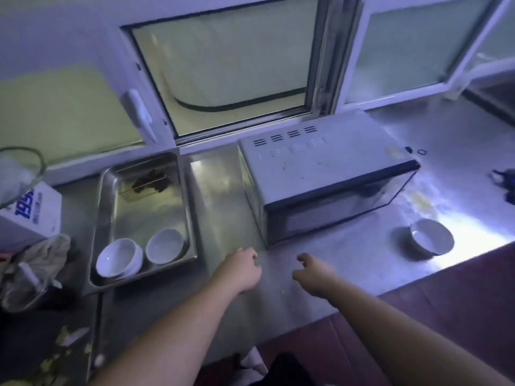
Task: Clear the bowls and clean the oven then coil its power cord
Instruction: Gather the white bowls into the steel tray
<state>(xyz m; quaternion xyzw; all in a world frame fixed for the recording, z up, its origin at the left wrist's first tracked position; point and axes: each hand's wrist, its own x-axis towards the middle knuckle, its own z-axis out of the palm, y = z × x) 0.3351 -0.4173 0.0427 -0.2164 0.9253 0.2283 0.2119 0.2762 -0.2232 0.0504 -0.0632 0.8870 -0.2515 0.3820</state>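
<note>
A grey oven (pixel 320 174) with a dark glass door stands on the steel counter below the window. Two white bowls lie in the steel tray (pixel 108 196) left of it: one stacked bowl (pixel 118 257) and a second bowl (pixel 165 245) beside it. A third white bowl (pixel 430 238) sits on the counter right of the oven. My left hand (pixel 242 270) and my right hand (pixel 310 274) hover over the counter just in front of the oven, fingers loosely curled, holding nothing. The power cord is not visible.
A white box with blue print (pixel 28 215) and a crumpled rag (pixel 44 254) lie at the left, beside a glass jar (pixel 22 291). Dark small objects (pixel 504 185) sit at the far right. The counter edge (pixel 446 268) runs diagonally at the right.
</note>
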